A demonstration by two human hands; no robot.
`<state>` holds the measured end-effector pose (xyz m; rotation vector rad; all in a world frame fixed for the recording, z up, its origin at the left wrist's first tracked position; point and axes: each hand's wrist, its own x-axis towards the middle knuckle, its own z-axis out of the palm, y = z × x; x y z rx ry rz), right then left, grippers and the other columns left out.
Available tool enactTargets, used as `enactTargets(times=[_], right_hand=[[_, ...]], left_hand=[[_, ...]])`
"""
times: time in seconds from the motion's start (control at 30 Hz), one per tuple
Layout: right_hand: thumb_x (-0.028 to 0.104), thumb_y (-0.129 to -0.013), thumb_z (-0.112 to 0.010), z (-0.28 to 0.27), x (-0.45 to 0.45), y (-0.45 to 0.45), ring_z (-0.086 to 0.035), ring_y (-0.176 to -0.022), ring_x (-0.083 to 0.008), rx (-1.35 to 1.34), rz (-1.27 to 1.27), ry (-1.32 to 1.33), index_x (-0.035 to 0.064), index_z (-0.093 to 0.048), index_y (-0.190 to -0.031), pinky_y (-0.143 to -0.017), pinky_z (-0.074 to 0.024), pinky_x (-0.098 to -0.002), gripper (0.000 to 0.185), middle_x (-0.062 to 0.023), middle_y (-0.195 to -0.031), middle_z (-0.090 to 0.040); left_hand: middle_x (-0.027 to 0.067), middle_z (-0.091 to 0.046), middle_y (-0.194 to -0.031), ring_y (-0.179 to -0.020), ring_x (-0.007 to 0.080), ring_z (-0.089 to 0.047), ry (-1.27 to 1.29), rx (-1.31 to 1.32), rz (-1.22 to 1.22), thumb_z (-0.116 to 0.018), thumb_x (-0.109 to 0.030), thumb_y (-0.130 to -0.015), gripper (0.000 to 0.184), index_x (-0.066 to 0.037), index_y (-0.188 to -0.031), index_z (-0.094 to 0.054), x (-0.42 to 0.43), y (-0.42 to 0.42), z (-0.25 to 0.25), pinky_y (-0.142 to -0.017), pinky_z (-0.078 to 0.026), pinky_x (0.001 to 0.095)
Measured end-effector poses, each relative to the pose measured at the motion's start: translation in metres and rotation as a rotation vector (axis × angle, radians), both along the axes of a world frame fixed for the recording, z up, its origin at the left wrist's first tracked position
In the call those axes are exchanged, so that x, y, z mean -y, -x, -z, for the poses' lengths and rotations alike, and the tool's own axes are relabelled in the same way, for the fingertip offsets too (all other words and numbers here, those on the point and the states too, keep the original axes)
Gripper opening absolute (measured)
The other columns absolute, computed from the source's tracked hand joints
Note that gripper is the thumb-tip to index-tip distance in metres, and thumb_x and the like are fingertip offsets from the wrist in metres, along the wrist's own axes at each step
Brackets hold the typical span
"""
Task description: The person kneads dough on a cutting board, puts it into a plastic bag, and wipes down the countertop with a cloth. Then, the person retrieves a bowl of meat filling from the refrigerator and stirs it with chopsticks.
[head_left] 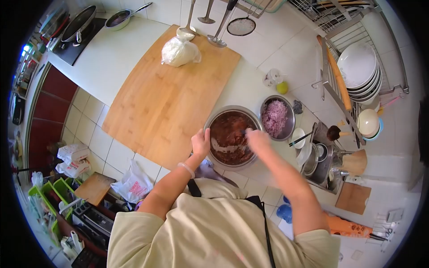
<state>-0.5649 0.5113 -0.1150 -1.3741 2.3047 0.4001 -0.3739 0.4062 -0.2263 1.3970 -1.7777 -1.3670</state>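
Observation:
A metal bowl [255, 117] holds a dark red-brown, wet mixture [230, 136] with pieces in it. My left hand [200, 143] grips the bowl's left rim, thumb at the edge, with a pale bracelet on that wrist. Over the right side of the mixture, my right hand [258, 142] is closed and smeared by motion. A small dark bit shows at its fingers, but I cannot make out what it holds. Just right of the bowl stands a smaller metal bowl [292, 127] of chopped purple onion [274, 118].
A large wooden board [165, 102] lies to the left, bearing a plastic bag of white stuff [180, 51]. Ladles [216, 41] hang above it. A lime-green fruit [282, 88] sits behind the onion. At right are a sink [328, 181] with dishes and a rack of stacked plates [357, 64].

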Motion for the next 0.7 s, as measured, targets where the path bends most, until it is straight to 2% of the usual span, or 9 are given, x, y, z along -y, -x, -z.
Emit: enactTargets(times=[0.1, 0.13, 0.2, 0.33, 0.47, 0.53, 0.6, 0.67, 0.7], right_hand=[[0.01, -0.088, -0.048, 0.004, -0.056, 0.006, -0.068, -0.077, -0.0379, -0.001, -0.106, -0.132, -0.0006, -0.058, -0.097, -0.066, -0.0547, -0.0464, 0.017, -0.0216, -0.081, -0.067], [0.01, -0.088, -0.048, -0.005, -0.055, -0.021, -0.067, -0.077, -0.0385, 0.056, -0.051, -0.097, -0.0015, -0.059, -0.094, -0.065, -0.0546, -0.047, 0.017, -0.0224, -0.078, -0.066], [0.009, -0.088, -0.047, 0.0, -0.038, -0.069, -0.067, -0.076, -0.0381, 0.114, -0.281, 0.047, -0.0001, -0.059, -0.093, -0.065, -0.0547, -0.0467, 0.016, -0.0228, -0.077, -0.066], [0.009, -0.089, -0.045, -0.001, -0.005, 0.015, -0.068, -0.08, -0.0362, -0.023, 0.02, 0.029, 0.0038, -0.059, -0.093, -0.068, -0.0535, -0.0455, 0.016, -0.0203, -0.079, -0.066], [0.009, -0.09, -0.044, -0.02, -0.047, -0.034, -0.067, -0.08, -0.0345, 0.066, -0.078, -0.229, 0.0012, -0.06, -0.098, -0.071, -0.0535, -0.0446, 0.02, -0.0191, -0.083, -0.067], [0.009, -0.09, -0.046, 0.001, -0.031, -0.065, -0.068, -0.081, -0.0329, 0.103, -0.301, 0.073, 0.002, -0.06, -0.099, -0.074, -0.0537, -0.0436, 0.019, -0.0187, -0.085, -0.067], [0.009, -0.089, -0.048, 0.001, 0.009, -0.025, -0.068, -0.081, -0.0322, -0.053, -0.107, 0.063, 0.0024, -0.062, -0.093, -0.072, -0.0542, -0.0436, 0.017, -0.0179, -0.082, -0.067], [0.011, -0.088, -0.05, -0.016, 0.001, 0.024, -0.068, -0.077, -0.0316, -0.014, -0.017, -0.024, 0.0026, -0.063, -0.087, -0.067, -0.0544, -0.0448, 0.016, -0.0165, -0.078, -0.067], [0.009, -0.085, -0.051, -0.015, -0.026, 0.028, -0.068, -0.071, -0.0324, -0.084, -0.145, 0.078, 0.0017, -0.064, -0.082, -0.063, -0.0545, -0.0453, 0.015, -0.0161, -0.076, -0.067]], left_hand=[[0.0252, -0.048, -0.059, -0.055, 0.0416, -0.045, -0.012, -0.036, -0.063, -0.055, -0.031, -0.095, 0.042, 0.002, -0.069, -0.048, -0.001, 0.005, -0.005, -0.055, -0.04, 0.0454], [0.0252, -0.048, -0.059, -0.055, 0.0416, -0.045, -0.014, -0.04, -0.072, -0.055, -0.031, -0.095, 0.042, 0.002, -0.069, -0.048, -0.001, 0.007, -0.008, -0.055, -0.04, 0.0454], [0.0253, -0.048, -0.06, -0.055, 0.0409, -0.046, -0.034, -0.026, -0.064, -0.056, -0.031, -0.094, 0.042, 0.002, -0.069, -0.048, -0.005, 0.003, -0.014, -0.055, -0.04, 0.0455], [0.0246, -0.047, -0.059, -0.053, 0.0397, -0.044, 0.02, -0.027, -0.047, -0.057, -0.03, -0.094, 0.041, 0.002, -0.069, -0.048, -0.007, -0.003, -0.015, -0.055, -0.039, 0.0452], [0.0251, -0.048, -0.06, -0.054, 0.0401, -0.046, -0.001, -0.023, -0.086, -0.057, -0.03, -0.094, 0.041, 0.002, -0.069, -0.048, -0.005, 0.003, -0.018, -0.055, -0.04, 0.0451], [0.0252, -0.048, -0.06, -0.054, 0.0402, -0.046, 0.007, 0.045, -0.07, -0.057, -0.03, -0.094, 0.041, 0.002, -0.069, -0.048, -0.008, -0.004, -0.019, -0.055, -0.04, 0.045], [0.0249, -0.048, -0.059, -0.053, 0.0401, -0.045, 0.016, -0.043, -0.06, -0.056, -0.029, -0.095, 0.04, 0.002, -0.07, -0.049, -0.006, -0.002, -0.014, -0.054, -0.04, 0.0442], [0.024, -0.047, -0.058, -0.053, 0.0384, -0.044, -0.027, -0.031, -0.034, -0.055, -0.028, -0.095, 0.04, 0.002, -0.07, -0.048, -0.011, -0.008, -0.015, -0.054, -0.04, 0.0432], [0.0237, -0.046, -0.058, -0.053, 0.0369, -0.044, -0.037, -0.048, -0.047, -0.056, -0.028, -0.095, 0.04, 0.002, -0.07, -0.048, -0.01, -0.005, -0.015, -0.054, -0.04, 0.0429]])
